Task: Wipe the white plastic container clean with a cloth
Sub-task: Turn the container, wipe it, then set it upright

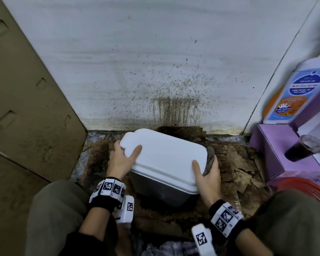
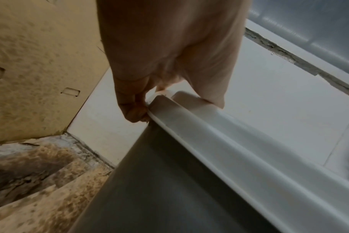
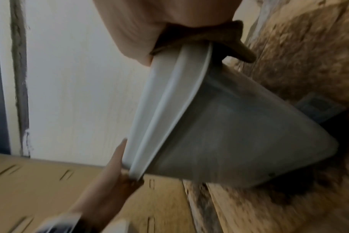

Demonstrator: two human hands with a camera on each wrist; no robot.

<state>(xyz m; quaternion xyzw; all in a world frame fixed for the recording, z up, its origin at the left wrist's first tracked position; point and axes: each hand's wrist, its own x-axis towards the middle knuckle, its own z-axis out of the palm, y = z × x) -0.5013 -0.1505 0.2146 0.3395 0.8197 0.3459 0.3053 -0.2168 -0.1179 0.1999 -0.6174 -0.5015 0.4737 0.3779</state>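
The white plastic container (image 1: 164, 157), with a white lid and a translucent grey body, is held tilted low over the floor between my knees. My left hand (image 1: 122, 159) grips its left end, thumb on the lid and fingers curled under the rim (image 2: 141, 110). My right hand (image 1: 207, 174) grips the right end with its thumb on top. A grey-brown cloth (image 1: 210, 159) is bunched between that palm and the container's edge (image 3: 209, 36). The right wrist view shows the container's body (image 3: 239, 134) from below and the left hand (image 3: 110, 181) at the far end.
A cardboard box (image 1: 26, 108) closes the left side and a stained white wall (image 1: 155, 71) stands behind. Torn, soiled cardboard (image 1: 238, 172) covers the floor. At right are a purple box (image 1: 277, 148), a wash bottle (image 1: 294, 95), a dark drink cup (image 1: 303, 148) and a red basket (image 1: 303, 187).
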